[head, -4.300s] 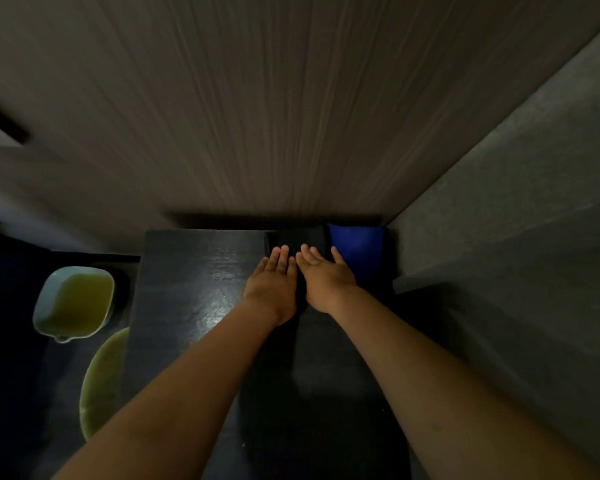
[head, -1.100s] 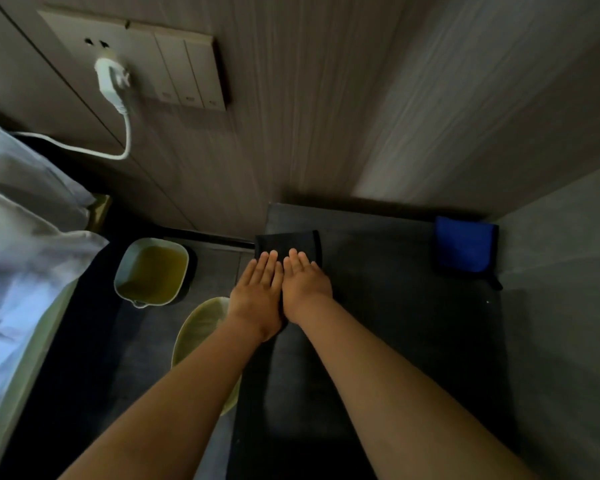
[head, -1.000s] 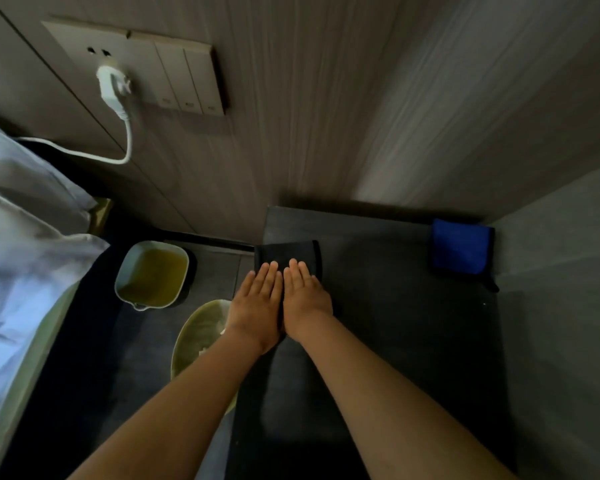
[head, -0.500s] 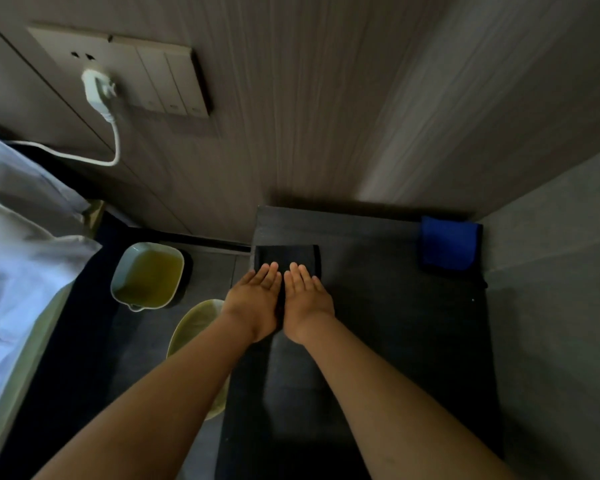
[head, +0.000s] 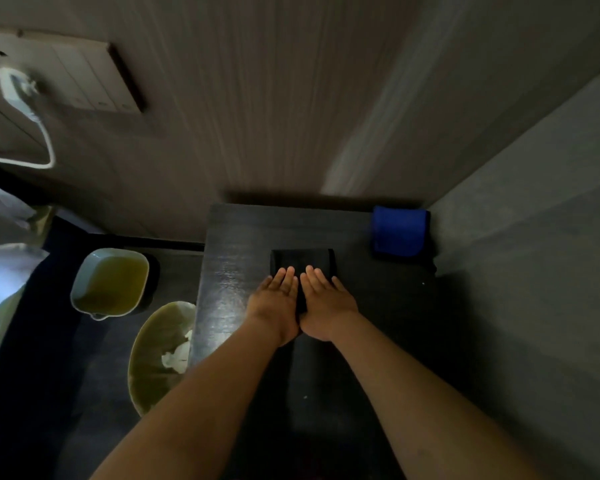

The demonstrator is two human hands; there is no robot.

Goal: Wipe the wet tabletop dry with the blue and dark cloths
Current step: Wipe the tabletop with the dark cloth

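Observation:
A folded dark cloth (head: 303,260) lies flat on the dark tabletop (head: 232,258), a little left of its middle. My left hand (head: 274,303) and my right hand (head: 324,304) press flat on the cloth's near half, side by side, fingers stretched forward. The cloth's far half shows beyond my fingertips. A folded blue cloth (head: 397,232) rests untouched in the table's far right corner. A wet sheen glints on the tabletop left of my left hand.
A wood-grain wall (head: 274,98) backs the table and a grey wall (head: 534,220) closes the right side. On the floor to the left stand a square basin (head: 110,282) of yellowish liquid and a round bin (head: 160,351) with crumpled tissue. A plugged charger (head: 18,88) hangs at upper left.
Both hands have slid the dark cloth from the table's left edge toward the middle. Before that they had carried it leftward from beside the blue cloth.

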